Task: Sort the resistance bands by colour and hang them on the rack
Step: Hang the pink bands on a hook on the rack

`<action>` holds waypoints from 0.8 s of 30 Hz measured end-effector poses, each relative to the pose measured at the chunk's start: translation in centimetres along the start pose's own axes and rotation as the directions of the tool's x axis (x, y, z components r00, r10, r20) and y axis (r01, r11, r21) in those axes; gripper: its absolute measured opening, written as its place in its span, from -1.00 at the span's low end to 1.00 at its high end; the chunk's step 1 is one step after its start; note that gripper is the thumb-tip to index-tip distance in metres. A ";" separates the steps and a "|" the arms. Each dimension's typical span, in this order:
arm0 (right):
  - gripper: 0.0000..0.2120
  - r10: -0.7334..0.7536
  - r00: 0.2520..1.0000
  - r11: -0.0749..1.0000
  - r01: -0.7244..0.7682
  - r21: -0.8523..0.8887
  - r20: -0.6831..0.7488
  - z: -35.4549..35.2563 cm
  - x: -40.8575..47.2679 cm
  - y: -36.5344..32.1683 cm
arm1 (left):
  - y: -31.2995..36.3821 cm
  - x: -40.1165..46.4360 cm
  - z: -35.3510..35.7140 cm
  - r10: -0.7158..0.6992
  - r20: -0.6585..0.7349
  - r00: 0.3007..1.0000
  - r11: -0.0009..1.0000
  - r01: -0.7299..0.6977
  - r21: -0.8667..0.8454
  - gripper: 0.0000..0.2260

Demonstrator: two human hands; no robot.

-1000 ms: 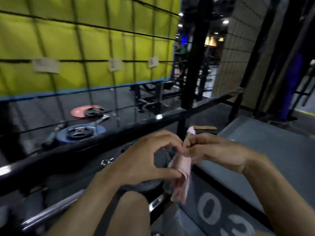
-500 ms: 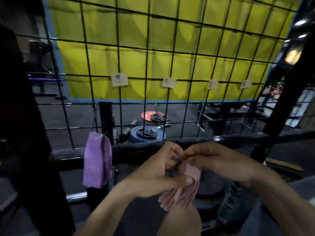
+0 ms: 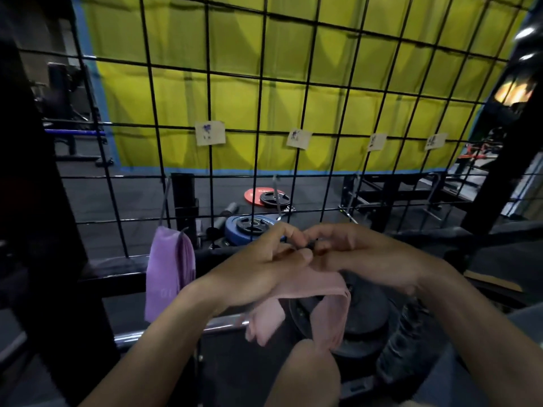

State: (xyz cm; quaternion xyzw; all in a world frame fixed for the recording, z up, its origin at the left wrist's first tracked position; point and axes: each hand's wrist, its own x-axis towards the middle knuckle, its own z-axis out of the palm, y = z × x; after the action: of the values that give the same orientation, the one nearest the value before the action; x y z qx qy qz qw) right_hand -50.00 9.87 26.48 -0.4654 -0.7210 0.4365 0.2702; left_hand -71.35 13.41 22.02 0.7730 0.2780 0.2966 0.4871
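Observation:
A pink resistance band (image 3: pixel 308 301) droops between my two hands in front of the black wire grid rack (image 3: pixel 264 113). My left hand (image 3: pixel 264 265) pinches its upper edge, and my right hand (image 3: pixel 361 257) pinches the same edge with a small dark clip or hook at the fingertips. Both hands meet just below the grid's lowest row. A purple band (image 3: pixel 167 274) hangs from a hook on the grid at the lower left. Small paper labels (image 3: pixel 210 133) are stuck along one grid row.
A black crossbar (image 3: pixel 111 271) runs under the grid, with a chrome bar (image 3: pixel 164 333) lower down. Behind the grid lie a blue weight plate (image 3: pixel 249 227) and a red plate (image 3: pixel 255 195). Black plates (image 3: pixel 364 312) sit under my hands. A dark post (image 3: pixel 38 201) stands at the left.
My view has swung left from the platform to the grid rack. My hands have risen toward the grid's bottom row, and the pink band has spread out and hangs lower.

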 end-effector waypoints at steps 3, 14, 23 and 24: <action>-0.76 -0.011 0.999 1.000 0.010 -0.026 -0.031 0.0 0.1 1.0 | 0.8 0.0 0.1 -0.001 0.125 0.992 0.967 -0.031 0.252 -0.48; -0.81 0.094 0.995 0.995 -0.095 0.032 0.046 0.0 1.1 3.8 | 0.4 -0.2 -0.8 0.038 0.062 0.997 0.909 -0.060 0.412 -0.54; -0.88 -0.108 0.991 0.988 0.097 -0.122 -0.083 -0.4 5.2 -1.7 | 0.1 0.4 -2.9 0.258 -0.396 0.881 0.952 -0.160 0.263 -0.88; -0.89 -0.116 0.990 0.988 0.106 -0.114 -0.086 -0.7 5.5 -2.3 | 1.0 0.4 -3.3 0.265 -0.393 0.881 0.947 -0.160 0.280 -0.88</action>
State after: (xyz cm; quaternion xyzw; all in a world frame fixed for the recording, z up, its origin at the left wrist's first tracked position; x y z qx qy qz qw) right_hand -52.72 14.71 28.72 -0.4583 -0.7552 0.3588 0.3013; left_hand -73.34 15.33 24.14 0.7684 0.3242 0.4741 0.2823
